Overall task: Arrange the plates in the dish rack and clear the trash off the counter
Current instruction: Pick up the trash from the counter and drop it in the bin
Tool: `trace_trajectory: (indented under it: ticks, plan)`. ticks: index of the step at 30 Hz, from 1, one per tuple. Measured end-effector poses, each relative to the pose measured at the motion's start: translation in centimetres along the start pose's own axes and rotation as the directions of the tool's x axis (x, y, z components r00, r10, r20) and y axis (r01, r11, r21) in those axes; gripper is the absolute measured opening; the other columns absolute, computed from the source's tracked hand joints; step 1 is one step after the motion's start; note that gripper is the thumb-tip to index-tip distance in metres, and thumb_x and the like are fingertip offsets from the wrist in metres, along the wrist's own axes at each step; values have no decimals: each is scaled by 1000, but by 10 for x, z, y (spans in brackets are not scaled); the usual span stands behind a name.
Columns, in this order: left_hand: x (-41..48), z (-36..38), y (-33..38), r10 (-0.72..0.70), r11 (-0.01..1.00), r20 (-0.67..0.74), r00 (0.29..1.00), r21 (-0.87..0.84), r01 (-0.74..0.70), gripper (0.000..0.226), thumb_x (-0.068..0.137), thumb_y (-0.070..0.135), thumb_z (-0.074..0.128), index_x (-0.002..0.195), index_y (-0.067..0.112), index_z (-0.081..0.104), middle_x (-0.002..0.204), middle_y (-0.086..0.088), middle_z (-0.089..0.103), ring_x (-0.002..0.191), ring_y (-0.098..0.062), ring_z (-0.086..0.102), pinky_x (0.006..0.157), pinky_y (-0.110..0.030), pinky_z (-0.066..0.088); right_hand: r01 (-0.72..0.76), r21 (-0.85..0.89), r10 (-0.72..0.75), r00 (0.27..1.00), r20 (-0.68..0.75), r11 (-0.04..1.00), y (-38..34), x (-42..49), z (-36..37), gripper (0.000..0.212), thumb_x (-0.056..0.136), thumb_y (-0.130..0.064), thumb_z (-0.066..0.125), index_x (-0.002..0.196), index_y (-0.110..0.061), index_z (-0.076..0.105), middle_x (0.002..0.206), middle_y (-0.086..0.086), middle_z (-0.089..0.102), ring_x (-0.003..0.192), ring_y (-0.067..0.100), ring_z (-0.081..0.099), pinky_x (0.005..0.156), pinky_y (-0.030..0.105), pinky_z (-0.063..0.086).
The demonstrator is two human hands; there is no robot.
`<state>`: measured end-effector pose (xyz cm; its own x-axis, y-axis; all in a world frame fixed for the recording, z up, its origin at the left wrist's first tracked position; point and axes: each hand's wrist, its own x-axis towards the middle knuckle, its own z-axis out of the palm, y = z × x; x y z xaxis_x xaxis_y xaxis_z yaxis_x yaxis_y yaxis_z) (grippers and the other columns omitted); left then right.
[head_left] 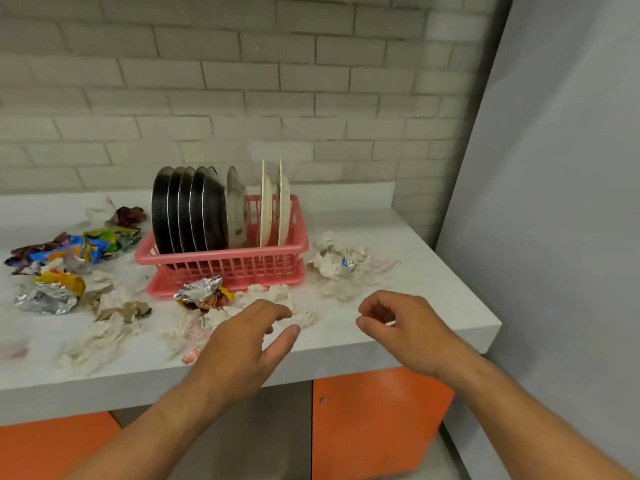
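Eight plates [194, 209] upright (edges frontward)

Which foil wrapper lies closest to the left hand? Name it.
The crumpled silver foil wrapper with red and yellow print, against the pink dish rack's front. The other foil wad lies far off, leftward of the left hand.

We can read no words, brand names or numbers here. The printed snack wrappers [86, 245] near the counter's [398, 327] left edge are too blurred, as is the dark label on the steel plate [236, 209].
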<state>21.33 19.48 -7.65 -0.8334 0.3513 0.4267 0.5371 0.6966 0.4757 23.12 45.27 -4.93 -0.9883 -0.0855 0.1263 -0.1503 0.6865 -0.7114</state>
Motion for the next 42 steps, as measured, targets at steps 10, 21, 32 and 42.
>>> trace_trajectory:
  ticks: [10,21,32,42]
  plan:
    - [111,-2,-13,110,992,-23,994,65,-109,23,94,28,55,115,23,62,108,13,59,96,-4,55,88,-19,44,-34,-80,24,992,-123,996,-4,68,-26,5,89,-34,66,85,-31,67,83,-14,68,79,-1,61,70,15,49]
    - [237,58,-11,99,921,198,975,352,-165,33,91,9,52,123,18,52,121,2,54,105,-17,56,89,-33,49,-36,-145,19,993,-115,989,50,159,-60,11,88,-30,65,77,-32,66,79,-14,69,77,3,63,74,25,55]
    - [371,138,-60,-262,781,510,819,611,-131,69,76,-16,41,138,14,36,131,-5,42,102,-26,57,73,-36,51,65,-177,-54,996,68,982,129,269,-101,4,90,-32,62,90,-35,64,95,-16,65,87,1,61,75,15,48]
    - [403,185,-100,-429,719,667,609,660,-217,25,85,22,65,109,20,61,107,4,66,92,-19,65,79,-31,54,107,-213,-37,951,307,971,170,330,-82,25,91,-39,61,115,-35,61,117,-17,58,101,0,55,82,16,44]
